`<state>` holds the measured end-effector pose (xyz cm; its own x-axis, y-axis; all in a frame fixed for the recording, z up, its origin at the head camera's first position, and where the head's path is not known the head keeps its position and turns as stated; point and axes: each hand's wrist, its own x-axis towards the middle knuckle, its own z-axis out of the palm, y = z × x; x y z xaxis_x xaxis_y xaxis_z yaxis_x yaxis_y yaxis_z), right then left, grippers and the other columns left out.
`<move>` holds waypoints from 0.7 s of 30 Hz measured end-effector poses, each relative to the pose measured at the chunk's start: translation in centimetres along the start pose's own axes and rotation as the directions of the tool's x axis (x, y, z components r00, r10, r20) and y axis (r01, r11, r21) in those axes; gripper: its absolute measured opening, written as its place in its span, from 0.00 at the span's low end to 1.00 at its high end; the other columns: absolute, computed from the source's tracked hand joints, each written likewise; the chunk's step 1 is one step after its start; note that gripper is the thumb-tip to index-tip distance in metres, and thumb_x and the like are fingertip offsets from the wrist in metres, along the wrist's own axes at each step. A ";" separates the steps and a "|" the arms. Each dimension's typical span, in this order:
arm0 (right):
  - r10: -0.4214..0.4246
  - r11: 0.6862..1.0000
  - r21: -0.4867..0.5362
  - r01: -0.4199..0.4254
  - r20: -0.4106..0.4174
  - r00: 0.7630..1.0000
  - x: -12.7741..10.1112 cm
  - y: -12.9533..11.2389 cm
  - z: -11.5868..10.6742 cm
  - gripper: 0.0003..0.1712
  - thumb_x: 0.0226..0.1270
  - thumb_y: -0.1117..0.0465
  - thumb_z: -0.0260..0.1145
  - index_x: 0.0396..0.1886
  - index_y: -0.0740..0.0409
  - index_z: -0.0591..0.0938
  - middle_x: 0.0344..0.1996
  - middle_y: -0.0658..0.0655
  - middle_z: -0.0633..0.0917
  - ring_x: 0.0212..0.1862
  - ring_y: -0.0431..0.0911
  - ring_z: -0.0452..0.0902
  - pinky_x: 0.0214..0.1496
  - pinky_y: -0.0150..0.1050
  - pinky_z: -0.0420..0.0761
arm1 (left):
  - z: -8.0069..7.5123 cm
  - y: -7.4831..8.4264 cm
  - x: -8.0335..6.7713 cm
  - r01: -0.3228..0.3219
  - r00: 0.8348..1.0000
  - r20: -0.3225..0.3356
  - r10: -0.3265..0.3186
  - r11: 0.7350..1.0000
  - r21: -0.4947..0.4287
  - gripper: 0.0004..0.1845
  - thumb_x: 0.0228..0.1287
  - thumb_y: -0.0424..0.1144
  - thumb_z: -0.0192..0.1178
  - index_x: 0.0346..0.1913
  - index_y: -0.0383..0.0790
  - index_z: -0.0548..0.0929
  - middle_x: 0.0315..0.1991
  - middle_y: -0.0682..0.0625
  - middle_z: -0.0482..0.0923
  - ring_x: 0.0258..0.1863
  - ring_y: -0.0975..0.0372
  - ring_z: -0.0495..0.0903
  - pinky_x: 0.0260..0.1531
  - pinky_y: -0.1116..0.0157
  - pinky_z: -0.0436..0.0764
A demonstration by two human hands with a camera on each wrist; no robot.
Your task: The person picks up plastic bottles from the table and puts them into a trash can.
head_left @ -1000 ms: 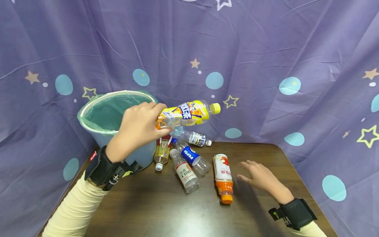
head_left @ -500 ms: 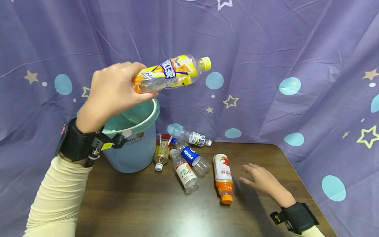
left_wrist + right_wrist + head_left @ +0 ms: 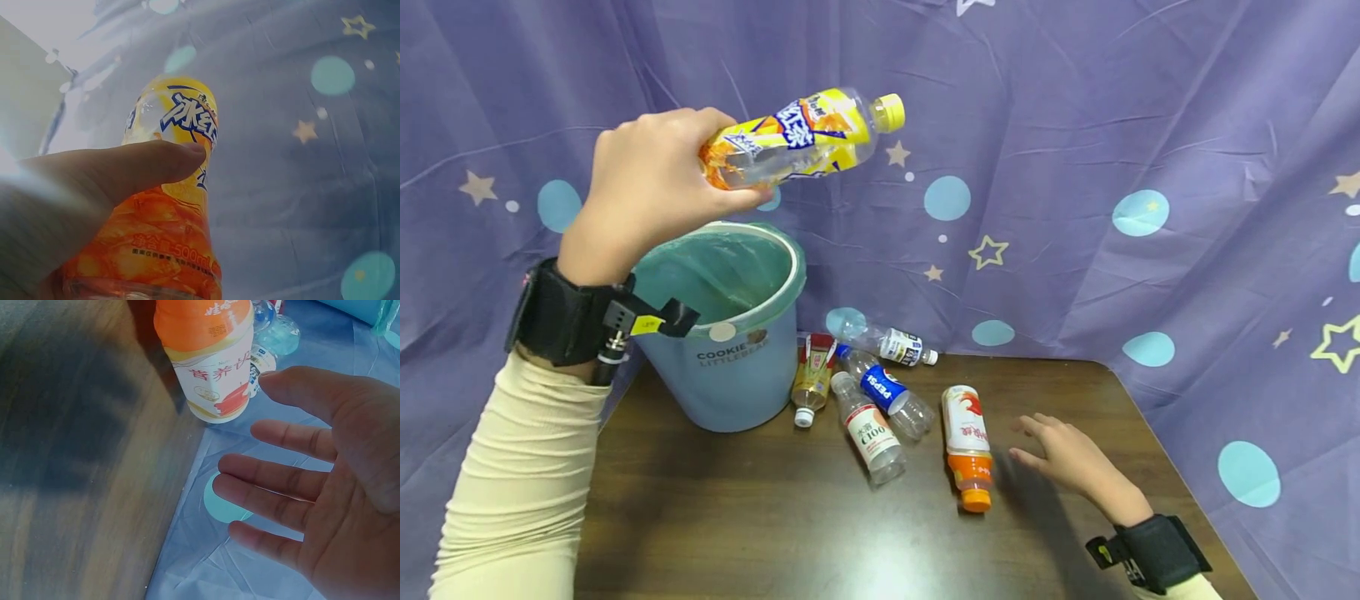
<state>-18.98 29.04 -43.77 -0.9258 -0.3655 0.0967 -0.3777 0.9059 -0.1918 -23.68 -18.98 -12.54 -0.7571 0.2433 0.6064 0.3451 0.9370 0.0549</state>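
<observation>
High over the bin, my left hand (image 3: 651,171) grips the base end of a yellow-labelled iced tea bottle (image 3: 797,137). The bottle lies nearly level, its yellow cap pointing right and slightly up. In the left wrist view the thumb (image 3: 169,164) presses across the label. Below the hand stands a blue bin (image 3: 730,375) lined with a green bag. On the right, my right hand (image 3: 1071,457) hovers above the table with fingers spread and nothing in them. Nearest to it lies a white and orange drink bottle (image 3: 967,446), cap toward me.
Between bin and orange bottle lie a C100 bottle (image 3: 871,433), a Pepsi bottle (image 3: 883,387), a small brown drink bottle (image 3: 812,379) and a clear water bottle (image 3: 898,346). A purple curtain (image 3: 1075,125) hangs behind the brown table (image 3: 760,517).
My left hand has lifted the iced tea bottle up and to the left, from beside the bin's rim to above it. The right hand has barely moved.
</observation>
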 end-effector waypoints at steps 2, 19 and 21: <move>0.003 1.000 0.009 -0.003 0.004 1.000 -0.1 0.0 0.1 0.25 0.64 0.52 0.73 0.56 0.61 0.83 0.45 0.63 0.88 0.43 0.57 0.86 0.45 0.57 0.85 | 0.1 -0.8 0.3 0.015 1.000 0.018 -0.015 1.000 0.003 0.35 0.55 0.60 0.70 0.61 0.44 0.82 0.44 0.41 0.86 0.38 0.45 0.80 0.29 0.48 0.70; 0.046 0.998 0.037 -0.047 0.043 0.998 -0.9 0.0 0.9 0.24 0.63 0.51 0.74 0.54 0.58 0.84 0.44 0.59 0.88 0.42 0.54 0.86 0.42 0.53 0.85 | 1.1 -8.5 0.6 0.129 0.955 0.254 -0.153 0.985 0.111 0.38 0.54 0.66 0.69 0.57 0.39 0.81 0.45 0.36 0.85 0.36 0.44 0.79 0.28 0.49 0.68; 0.045 0.998 0.038 -0.047 0.041 0.998 -1.0 -0.1 0.9 0.23 0.63 0.51 0.74 0.54 0.58 0.84 0.44 0.59 0.88 0.42 0.53 0.86 0.42 0.53 0.85 | 1.0 -9.2 0.6 0.127 0.943 0.290 -0.162 0.983 0.136 0.38 0.54 0.66 0.69 0.56 0.38 0.81 0.43 0.36 0.84 0.36 0.44 0.78 0.28 0.50 0.67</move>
<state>-18.09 29.12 -44.78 -0.9419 -0.3326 0.0473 -0.3342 0.9132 -0.2332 -27.86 -27.17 -13.46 -0.9307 0.1507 0.3334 0.1680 0.9855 0.0232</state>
